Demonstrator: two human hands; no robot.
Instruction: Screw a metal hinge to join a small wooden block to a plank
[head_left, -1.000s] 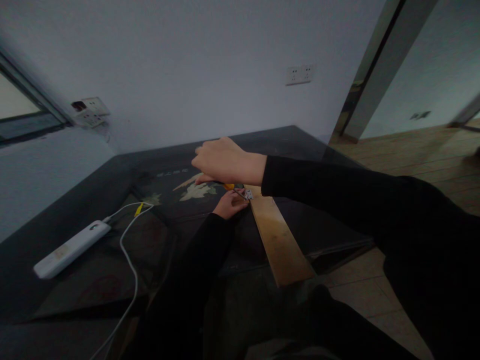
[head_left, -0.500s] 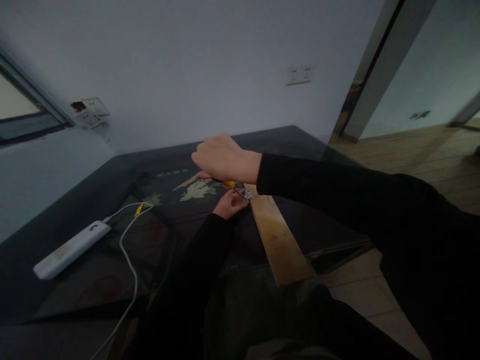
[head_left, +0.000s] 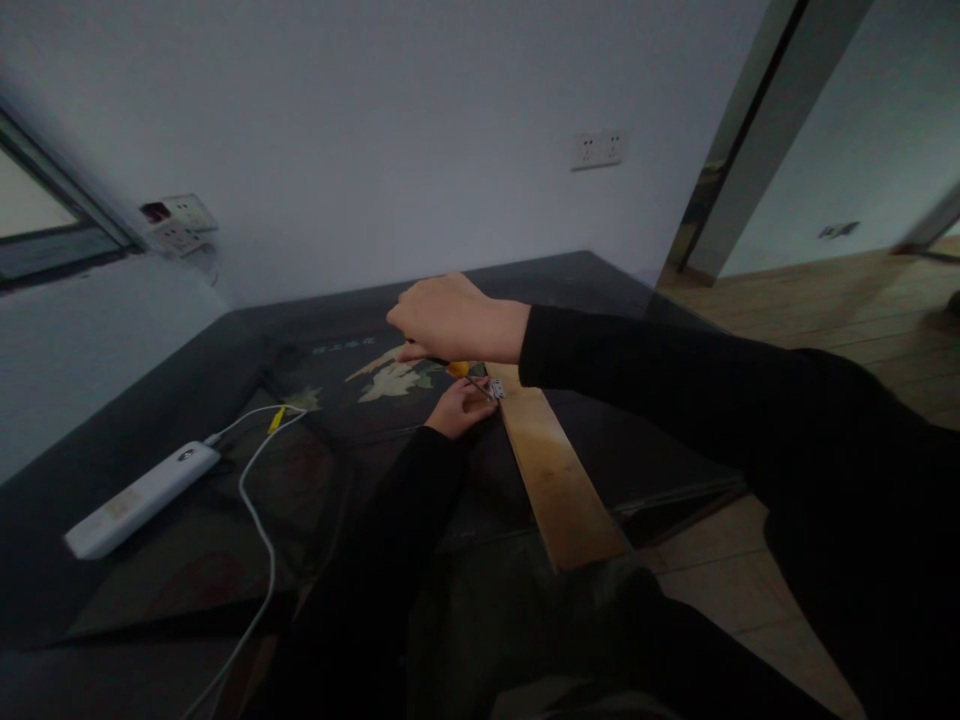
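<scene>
My right hand (head_left: 442, 318) is closed round the handle of a screwdriver (head_left: 458, 369) with yellow on it. The shaft slants down to the right, its tip at a small metal hinge (head_left: 496, 388). That hinge sits at the left edge of a wooden board (head_left: 559, 465). My left hand (head_left: 457, 407) is beside the board, thumb and fingers pinched at the hinge near the screwdriver tip. Whether a screw is between the fingers is too small to tell. Part of the handle is hidden under my right hand.
The board lies on a dark table (head_left: 592, 300) with a leaf pattern, its near end jutting over the front edge. To the left lies a white power strip (head_left: 142, 500), its cable (head_left: 259, 525) running down the front. A wall with sockets (head_left: 598, 150) stands behind.
My right hand has shifted slightly to the right, its wrist turning a little with the screwdriver. My left hand, the hinge and the board stay in place.
</scene>
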